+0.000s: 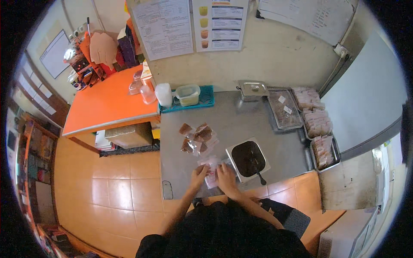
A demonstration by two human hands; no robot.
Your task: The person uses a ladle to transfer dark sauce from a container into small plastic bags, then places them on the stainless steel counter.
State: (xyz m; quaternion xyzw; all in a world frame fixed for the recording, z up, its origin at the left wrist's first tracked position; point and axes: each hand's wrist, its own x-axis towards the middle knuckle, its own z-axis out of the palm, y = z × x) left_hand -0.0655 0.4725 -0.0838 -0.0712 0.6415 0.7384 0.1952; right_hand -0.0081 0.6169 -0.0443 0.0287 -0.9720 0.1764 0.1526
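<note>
My left hand (pixel 199 173) and my right hand (pixel 225 176) meet at the near edge of a steel table (pixel 241 124), both gripping a small clear plastic bag (pixel 211 172) that lies flat between them. Just beyond lies a heap of several filled bags (pixel 197 138) with brown contents. Right of my right hand stands a square steel pan of dark brown paste (pixel 248 158) with a black spoon (pixel 258 174) in it.
A teal tray (pixel 207 99) with a clear tub and a white jug (pixel 163 94) stands at the table's back. Steel trays of packets (pixel 318 122) line the right side. An orange table (pixel 107 101) stands to the left over a tiled floor.
</note>
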